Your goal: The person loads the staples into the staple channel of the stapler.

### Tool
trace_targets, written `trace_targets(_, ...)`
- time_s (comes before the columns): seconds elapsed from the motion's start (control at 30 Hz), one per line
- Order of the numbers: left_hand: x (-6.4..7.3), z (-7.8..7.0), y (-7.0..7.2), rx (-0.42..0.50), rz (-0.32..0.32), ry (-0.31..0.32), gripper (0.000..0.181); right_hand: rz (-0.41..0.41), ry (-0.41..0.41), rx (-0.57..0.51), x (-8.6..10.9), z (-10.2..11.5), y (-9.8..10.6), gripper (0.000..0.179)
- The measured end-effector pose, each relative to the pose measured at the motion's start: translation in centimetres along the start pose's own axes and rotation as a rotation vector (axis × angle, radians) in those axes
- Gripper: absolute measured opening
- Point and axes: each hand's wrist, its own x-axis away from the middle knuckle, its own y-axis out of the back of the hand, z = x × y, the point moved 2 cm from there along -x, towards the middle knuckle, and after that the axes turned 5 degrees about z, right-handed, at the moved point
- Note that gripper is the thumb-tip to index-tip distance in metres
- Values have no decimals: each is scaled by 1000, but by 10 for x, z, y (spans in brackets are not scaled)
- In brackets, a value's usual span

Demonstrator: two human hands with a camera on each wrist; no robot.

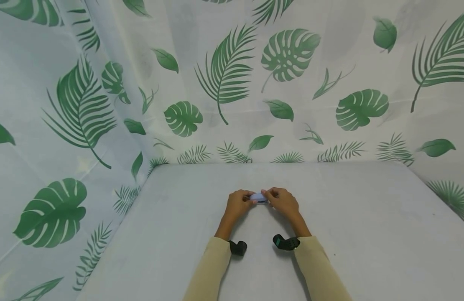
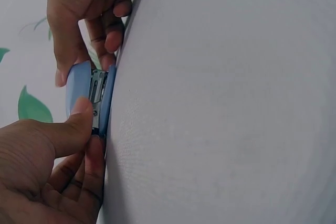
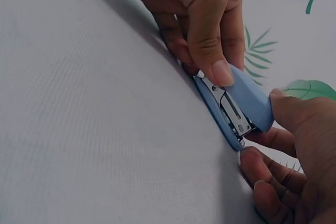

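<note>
A small light-blue stapler (image 1: 259, 197) sits on the white table between both hands, its metal staple channel showing between cover and base in the wrist views. The left hand (image 1: 238, 202) grips its rear end, and in the right wrist view the left thumb (image 3: 222, 73) presses along the side of the cover (image 3: 251, 98). At the front end, the right hand (image 1: 283, 201) holds the stapler with its thumb on the tip of the cover and its other fingers curled low by the base. The lower fingertips partly hide behind the stapler in the left wrist view.
The white table (image 1: 172, 234) runs back to a wall cloth (image 1: 314, 83) printed with green leaves, which also hangs on the left and right. Each wrist wears a black camera band (image 1: 286, 243) below a beige sleeve (image 1: 206, 267).
</note>
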Motion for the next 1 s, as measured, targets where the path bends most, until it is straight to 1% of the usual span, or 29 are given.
trace_targets(0.1, 1, 1, -2, -2, 14, 8, 28, 4, -1, -7, 2, -1, -1, 42)
trace_targets(0.2, 3, 3, -4, -6, 33, 18, 28, 31, -11, -13, 3, -3, -2, 38)
trace_targets(0.33, 4, 4, -4, 11, 31, 20, 28, 65, -1, -38, 3, -1, -3, 30)
trace_targets(0.47, 4, 4, -3, 15, 19, 20, 28, 72, 9, -39, 1, 1, -4, 27)
trace_targets(0.67, 2, 4, -2, 25, 7, 25, 26, 69, 20, -25, -2, 1, -6, 28)
trace_targets(0.77, 3, 4, -2, 28, 8, 25, 25, 71, 1, -30, -1, 0, -6, 29)
trace_targets(0.9, 1, 4, 0, 50, 13, 20, 26, 50, -29, -32, 1, 0, -4, 39)
trace_targets(1.0, -2, 2, 3, 73, 14, 12, 26, 25, -34, -32, 0, 1, -1, 48)
